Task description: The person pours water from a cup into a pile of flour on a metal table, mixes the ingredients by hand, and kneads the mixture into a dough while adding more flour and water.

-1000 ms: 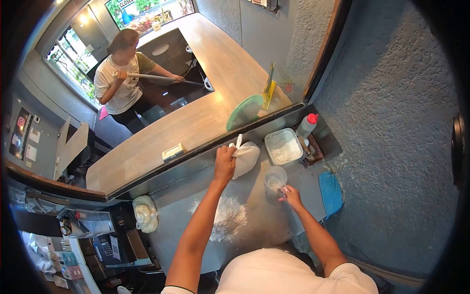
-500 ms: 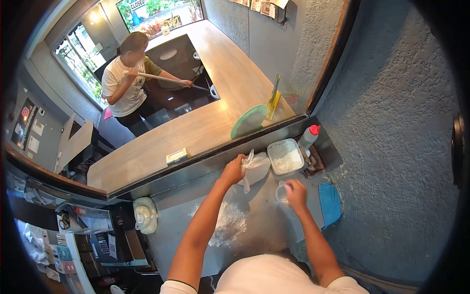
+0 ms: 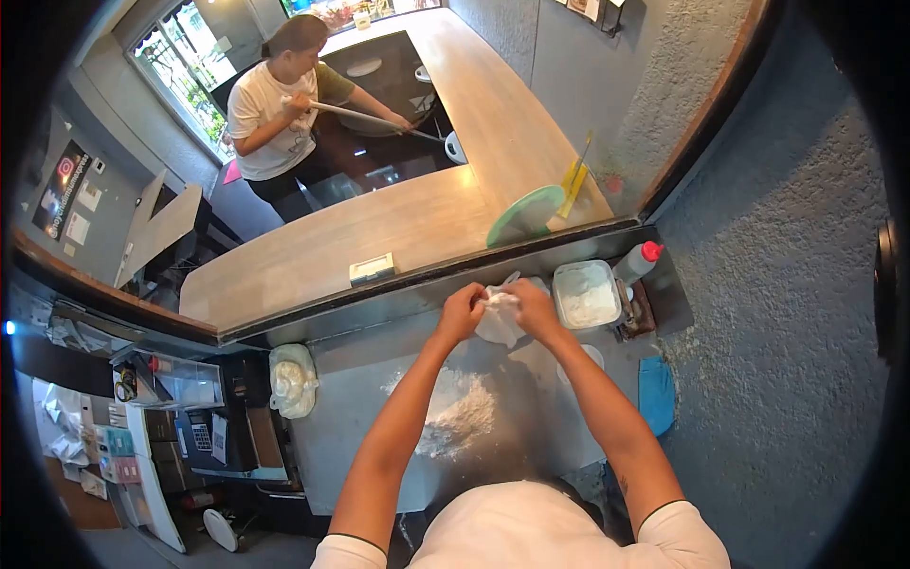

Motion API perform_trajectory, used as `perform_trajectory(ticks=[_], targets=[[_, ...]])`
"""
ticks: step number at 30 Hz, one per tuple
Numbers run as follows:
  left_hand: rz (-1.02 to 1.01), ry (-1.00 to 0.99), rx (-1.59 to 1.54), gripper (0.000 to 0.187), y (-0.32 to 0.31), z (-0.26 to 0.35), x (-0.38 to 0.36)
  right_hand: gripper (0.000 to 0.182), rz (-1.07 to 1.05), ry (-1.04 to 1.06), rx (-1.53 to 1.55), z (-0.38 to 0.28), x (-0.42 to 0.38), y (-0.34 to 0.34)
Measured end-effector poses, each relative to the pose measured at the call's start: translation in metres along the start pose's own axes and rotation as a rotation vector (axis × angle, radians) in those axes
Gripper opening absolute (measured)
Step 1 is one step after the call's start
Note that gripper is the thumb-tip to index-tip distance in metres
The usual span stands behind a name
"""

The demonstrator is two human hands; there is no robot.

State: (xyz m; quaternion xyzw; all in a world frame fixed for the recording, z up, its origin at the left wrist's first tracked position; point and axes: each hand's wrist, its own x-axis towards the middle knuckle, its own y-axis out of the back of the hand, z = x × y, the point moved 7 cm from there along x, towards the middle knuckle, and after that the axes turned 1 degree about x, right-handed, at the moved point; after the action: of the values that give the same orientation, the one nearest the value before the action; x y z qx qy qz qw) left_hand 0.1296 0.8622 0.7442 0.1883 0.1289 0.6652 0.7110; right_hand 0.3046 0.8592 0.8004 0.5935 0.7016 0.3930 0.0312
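At the far side of the grey worktop, my left hand and my right hand are close together, both gripping the gathered neck of a white plastic bag. The bag's contents cannot be made out. Just right of it stands a clear tub of white powder. A small round clear container sits partly behind my right forearm. Between my forearms lies a pile of white powder that looks like flour.
A squeeze bottle with a red cap stands at the right corner, above a blue cloth. Another filled plastic bag is at the left. Past the ledge, a person holds a long pole near a wooden counter.
My right hand has left the small round container and moved left and away from me to the bag's neck. My left hand keeps hold of the bag. The view has shifted.
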Motion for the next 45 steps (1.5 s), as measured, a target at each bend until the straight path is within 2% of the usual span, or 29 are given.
perform_trajectory(ticks=[1,3,6,10,14,16,18,21,23,24,26,27,29,30,32,33,34,36,37,38,40,41,43,44,45], targets=[[-0.003,-0.109,0.037,0.016,-0.004,0.017,0.006,0.003,-0.104,-0.041,-0.030,-0.010,-0.002,-0.012],[0.004,-0.279,0.148,0.018,-0.003,0.026,0.010,0.003,-0.095,-0.069,-0.063,0.026,-0.002,-0.028],[0.022,-0.251,0.251,0.018,0.027,0.019,0.008,0.006,-0.078,-0.054,-0.209,0.046,0.010,-0.017],[0.067,-0.199,0.301,0.021,0.050,0.004,0.003,0.003,0.008,-0.141,-0.120,0.051,0.003,0.028],[0.134,-0.235,0.229,0.025,0.037,0.003,-0.005,0.006,0.041,-0.295,-0.066,0.057,-0.019,0.030],[0.060,-0.208,0.259,0.031,0.011,-0.005,-0.015,0.008,0.062,-0.265,-0.042,0.034,-0.027,0.017],[0.042,-0.253,0.243,0.028,0.003,0.019,-0.029,0.011,-0.034,-0.181,-0.042,-0.010,-0.024,0.006],[0.024,-0.160,0.301,0.020,0.006,0.021,-0.030,0.015,-0.070,-0.226,-0.187,-0.003,-0.024,0.000],[0.211,-0.028,0.353,0.015,0.036,-0.005,-0.031,0.014,-0.008,-0.274,-0.229,0.019,-0.029,0.014],[0.218,-0.031,0.352,0.015,0.042,-0.015,-0.032,0.014,0.051,-0.324,-0.267,0.035,-0.033,0.026],[0.367,0.168,0.192,0.012,0.060,-0.047,-0.040,0.014,0.058,-0.379,-0.182,0.047,-0.043,0.031],[0.373,0.166,0.189,0.012,0.056,-0.051,-0.042,0.013,0.044,-0.382,-0.065,0.049,-0.047,0.027],[0.427,0.401,-0.558,0.014,0.042,-0.075,-0.051,0.008,0.055,-0.409,0.090,0.044,-0.056,0.022],[0.425,0.399,-0.561,0.014,0.041,-0.076,-0.052,0.008,0.057,-0.409,0.087,0.041,-0.061,0.020],[0.368,0.515,-0.748,0.038,0.034,-0.084,-0.061,0.005,0.057,-0.413,0.350,0.030,-0.074,0.014],[0.243,0.413,-0.528,0.056,0.032,-0.075,-0.064,0.011,0.003,-0.347,0.336,0.025,-0.079,0.008],[0.244,0.412,-0.528,0.056,0.029,-0.069,-0.069,0.011,0.003,-0.346,0.337,0.020,-0.083,0.008],[0.162,0.544,-0.499,0.065,0.013,-0.056,-0.080,0.014,-0.140,-0.045,0.135,-0.015,-0.090,0.002],[0.120,0.569,-0.754,0.076,0.003,-0.063,-0.078,0.013,-0.285,-0.100,0.019,-0.010,-0.098,-0.009],[0.119,0.567,-0.756,0.076,0.006,-0.053,-0.076,0.013,-0.284,-0.099,0.016,-0.001,-0.105,-0.015],[0.301,0.771,-1.103,0.091,0.005,-0.045,-0.083,0.010,-0.618,-0.357,-0.114,0.034,-0.128,-0.042],[0.336,0.801,-1.127,0.106,0.007,-0.049,-0.082,0.010,-0.616,-0.355,-0.119,0.022,-0.123,-0.038],[0.297,0.745,-1.081,0.107,0.006,-0.033,-0.069,0.014,-0.282,-0.777,-0.113,0.020,-0.116,-0.016],[0.259,0.697,-1.028,0.109,0.008,-0.015,-0.063,0.014,-0.282,-0.774,-0.114,0.016,-0.112,-0.022],[0.201,0.706,-0.848,0.103,0.011,-0.001,-0.064,0.018,-0.133,-0.594,-0.261,0.003,-0.099,-0.016]])
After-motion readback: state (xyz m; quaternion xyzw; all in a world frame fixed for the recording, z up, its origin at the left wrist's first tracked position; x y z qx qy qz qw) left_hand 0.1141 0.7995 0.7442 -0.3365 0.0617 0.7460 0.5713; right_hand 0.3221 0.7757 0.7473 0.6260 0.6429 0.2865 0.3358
